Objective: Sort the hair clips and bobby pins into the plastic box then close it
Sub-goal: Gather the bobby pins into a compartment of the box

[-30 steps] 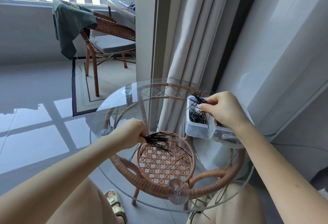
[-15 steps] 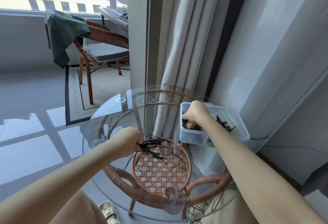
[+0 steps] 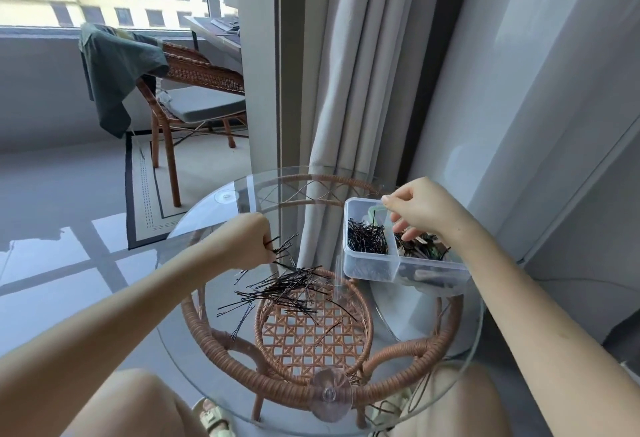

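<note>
At the table's [image 3: 214, 215] centre lies a loose heap of black bobby pins [image 3: 287, 289]: light, springy wire, likely slippery on glass (best pinched mid-length, several together). My left hand [image 3: 242, 242] pinches a few at ten o'clock. My right hand [image 3: 426, 208], fingers [image 3: 401, 228] relaxed and seemingly empty, hovers over the plastic box [image 3: 367, 268] at two o'clock.

Bobby pins [image 3: 287, 289] on glass table [image 3: 207, 228], plastic box [image 3: 398, 263] right.
</note>
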The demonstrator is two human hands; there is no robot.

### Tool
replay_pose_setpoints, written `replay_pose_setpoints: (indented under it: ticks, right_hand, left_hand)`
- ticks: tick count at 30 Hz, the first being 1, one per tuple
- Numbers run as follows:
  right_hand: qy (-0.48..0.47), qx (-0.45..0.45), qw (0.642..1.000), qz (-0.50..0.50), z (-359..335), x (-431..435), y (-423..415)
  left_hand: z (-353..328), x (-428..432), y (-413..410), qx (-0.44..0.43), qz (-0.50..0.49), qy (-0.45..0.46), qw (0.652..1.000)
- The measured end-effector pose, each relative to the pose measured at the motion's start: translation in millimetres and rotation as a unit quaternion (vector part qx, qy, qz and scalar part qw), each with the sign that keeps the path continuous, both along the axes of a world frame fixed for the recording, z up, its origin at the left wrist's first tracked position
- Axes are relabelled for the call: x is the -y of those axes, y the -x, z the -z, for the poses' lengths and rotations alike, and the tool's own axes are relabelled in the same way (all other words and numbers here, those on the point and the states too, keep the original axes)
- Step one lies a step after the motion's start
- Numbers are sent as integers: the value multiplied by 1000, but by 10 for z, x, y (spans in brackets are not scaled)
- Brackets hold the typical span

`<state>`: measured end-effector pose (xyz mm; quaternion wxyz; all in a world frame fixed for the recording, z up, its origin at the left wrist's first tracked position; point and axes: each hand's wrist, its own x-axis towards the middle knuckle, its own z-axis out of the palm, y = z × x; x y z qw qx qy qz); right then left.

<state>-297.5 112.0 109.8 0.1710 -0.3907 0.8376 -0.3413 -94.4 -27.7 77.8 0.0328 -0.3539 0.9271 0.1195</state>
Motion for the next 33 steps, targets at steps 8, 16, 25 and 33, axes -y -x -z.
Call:
replay_pose_setpoints:
  ticks: [8,16,25,33]
  right_hand:
    - [51,-73,996,5,-63,-290,104]
    - [65,-115,991,13,63,-491,211]
    - [54,-121,991,-7,162,-556,141]
    - [-43,-56,992,-102,269,-689,-445]
  left_hand:
    - [-407,-55,551,-61,-23,3,998]
    - [-382,-411,1458,-44,-6,8,999]
    - [-80,-464,1706,24,-6,-118,993]
    - [-273,-283,844,-83,-14,-129,988]
